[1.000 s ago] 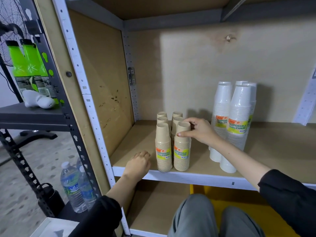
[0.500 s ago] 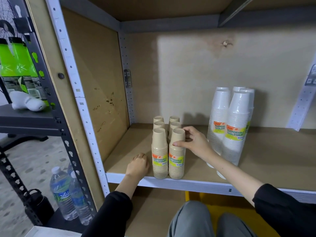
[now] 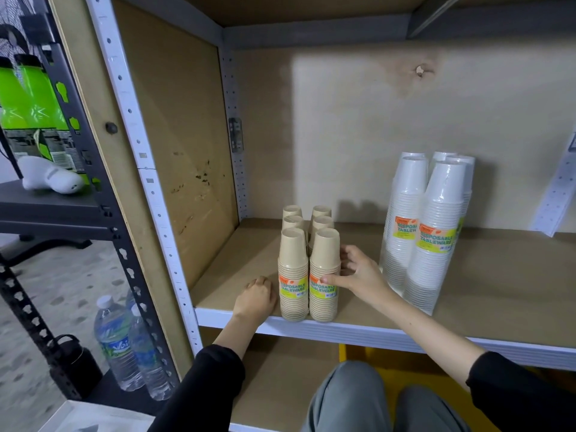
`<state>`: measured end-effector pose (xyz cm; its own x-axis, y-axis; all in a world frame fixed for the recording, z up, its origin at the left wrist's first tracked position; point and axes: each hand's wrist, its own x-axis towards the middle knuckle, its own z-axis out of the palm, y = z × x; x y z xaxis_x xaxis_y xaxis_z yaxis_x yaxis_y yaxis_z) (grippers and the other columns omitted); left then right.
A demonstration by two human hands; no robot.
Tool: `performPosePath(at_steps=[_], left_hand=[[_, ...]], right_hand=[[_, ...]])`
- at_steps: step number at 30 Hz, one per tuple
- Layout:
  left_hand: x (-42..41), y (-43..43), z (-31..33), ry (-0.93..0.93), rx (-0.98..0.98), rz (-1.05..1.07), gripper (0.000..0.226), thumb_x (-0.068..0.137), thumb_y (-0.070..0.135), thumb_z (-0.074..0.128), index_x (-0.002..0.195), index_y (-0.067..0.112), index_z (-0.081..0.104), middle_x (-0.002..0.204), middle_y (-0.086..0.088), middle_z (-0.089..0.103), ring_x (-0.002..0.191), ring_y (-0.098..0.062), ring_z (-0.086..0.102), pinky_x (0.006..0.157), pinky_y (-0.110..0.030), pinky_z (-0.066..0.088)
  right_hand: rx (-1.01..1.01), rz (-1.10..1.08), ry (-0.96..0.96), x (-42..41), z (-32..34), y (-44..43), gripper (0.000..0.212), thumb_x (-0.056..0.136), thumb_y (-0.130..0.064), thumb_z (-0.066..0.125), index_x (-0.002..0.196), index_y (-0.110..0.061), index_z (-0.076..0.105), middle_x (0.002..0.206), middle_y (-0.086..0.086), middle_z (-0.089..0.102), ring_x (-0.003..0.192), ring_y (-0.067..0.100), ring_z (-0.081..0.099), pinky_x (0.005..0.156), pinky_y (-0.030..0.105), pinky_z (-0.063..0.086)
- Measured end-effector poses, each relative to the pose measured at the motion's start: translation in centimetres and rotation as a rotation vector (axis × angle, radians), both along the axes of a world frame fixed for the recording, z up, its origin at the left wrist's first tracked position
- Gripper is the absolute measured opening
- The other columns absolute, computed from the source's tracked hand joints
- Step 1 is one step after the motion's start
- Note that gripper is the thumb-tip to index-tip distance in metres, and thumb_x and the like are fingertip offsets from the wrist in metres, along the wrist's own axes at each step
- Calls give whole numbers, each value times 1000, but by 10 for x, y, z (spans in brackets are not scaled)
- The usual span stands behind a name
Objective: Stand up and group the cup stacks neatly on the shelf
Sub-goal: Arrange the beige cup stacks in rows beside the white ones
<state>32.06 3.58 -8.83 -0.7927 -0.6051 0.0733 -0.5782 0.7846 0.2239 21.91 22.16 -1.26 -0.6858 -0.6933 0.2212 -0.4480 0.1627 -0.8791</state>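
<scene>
Several stacks of tan paper cups (image 3: 293,269) stand upright in two close rows near the front of the wooden shelf (image 3: 498,291). My right hand (image 3: 358,274) rests against the right side of the front right tan stack (image 3: 324,275), thumb on its label and fingers curled behind it. My left hand (image 3: 255,299) lies as a loose fist on the shelf, just left of the front left tan stack. To the right, several taller wrapped stacks of white plastic cups (image 3: 427,232) stand together, leaning slightly.
The shelf's white front rail (image 3: 389,333) runs below the cups. A wooden side panel (image 3: 174,151) closes the left end. Water bottles (image 3: 124,344) and a black flask (image 3: 73,360) sit low on a black rack; green bottles (image 3: 28,104) stand above.
My right hand has slid from the top of the front right tan stack down to its side at label height. The left hand stays put beside the stacks. The view has tilted up slightly.
</scene>
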Motion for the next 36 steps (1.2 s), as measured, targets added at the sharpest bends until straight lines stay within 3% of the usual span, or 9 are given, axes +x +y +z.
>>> performPosePath(at_steps=[3,7,15,22,26,29,31,34,36], left_hand=[[0,1,0,-7,-12,0,39,100,26,28,128,7,48,134,-10,49,121,-28,49,97,-36,42],[0,1,1,-13,-10,1,38,100,26,29,127,7,48,134,-11,49,122,-28,49,99,-36,41],[0,3,2,-29,-24,2,37,100,25,29,127,6,47,134,-11,48,122,-29,48,98,-37,42],[5,3,-1,4,4,-17,38,100,25,29,129,8,48,136,-9,48,123,-28,48,99,-37,42],[20,1,-6,69,26,-89,38,100,24,30,131,11,49,141,-4,47,125,-25,49,103,-35,42],[33,-1,-8,94,32,-194,43,101,27,30,139,12,42,150,-2,38,136,-21,39,114,-31,30],[42,1,-5,71,55,-244,59,98,46,22,144,11,35,154,-3,31,142,-18,29,118,-27,19],[50,2,-3,24,144,-268,124,58,89,-10,149,12,22,159,-3,19,147,-18,15,121,-30,10],[49,6,-2,-55,146,-263,127,56,93,-5,151,11,9,160,-4,7,149,-17,4,121,-32,3]], right_hand=[[-10,14,-34,-3,-4,1,63,68,-5,79,123,-5,48,114,6,60,98,15,57,74,12,47],[12,2,-25,-3,-11,2,66,67,-11,80,124,-7,48,119,8,61,103,17,59,89,25,48],[61,3,-5,-2,-15,2,67,68,-11,80,126,-7,47,118,9,63,96,16,60,83,23,46],[110,17,-38,-1,-20,5,68,69,-14,79,128,-9,46,124,9,61,109,19,59,89,23,47],[237,-1,61,8,-29,10,74,71,-25,78,134,-10,42,133,5,53,124,20,50,96,23,38],[333,30,126,13,-36,9,82,70,-35,78,137,-14,36,140,4,46,129,19,44,102,28,36],[383,48,145,15,-41,7,86,68,-40,78,137,-17,34,140,4,44,129,19,43,105,33,35],[439,71,193,15,-47,5,89,67,-48,75,139,-19,31,141,2,42,131,19,40,111,40,33],[455,88,220,15,-50,4,93,68,-54,71,142,-20,26,144,2,38,134,20,36,112,42,32]])
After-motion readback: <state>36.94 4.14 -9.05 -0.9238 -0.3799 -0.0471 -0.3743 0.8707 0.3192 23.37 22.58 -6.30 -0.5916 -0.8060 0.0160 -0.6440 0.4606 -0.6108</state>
